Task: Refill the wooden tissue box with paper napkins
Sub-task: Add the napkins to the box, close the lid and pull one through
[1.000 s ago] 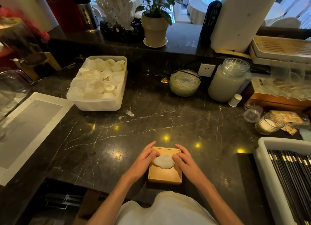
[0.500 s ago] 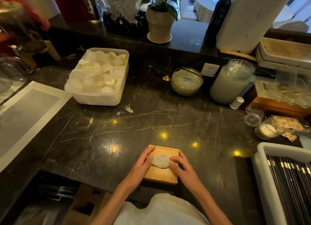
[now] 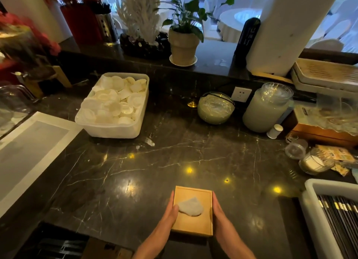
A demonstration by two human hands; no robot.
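Note:
The square wooden tissue box (image 3: 193,223) stands near the front edge of the dark marble counter (image 3: 135,171). A white paper napkin (image 3: 190,208) pokes up through the middle of its lid. My left hand (image 3: 170,215) lies flat against the box's left side, its thumb touching the napkin. My right hand (image 3: 219,214) presses against the right side. The box is clasped between both palms.
A white plastic tub (image 3: 114,105) of round white pieces sits back left. A glass bowl (image 3: 216,107) and a lidded jar (image 3: 268,107) stand at the back. At the right is a white tray of chopsticks (image 3: 333,216); a white-framed board (image 3: 29,154) lies left.
Both hands have left the napkin on the lid and slid down to the box's sides. The napkin stays sticking out of the lid.

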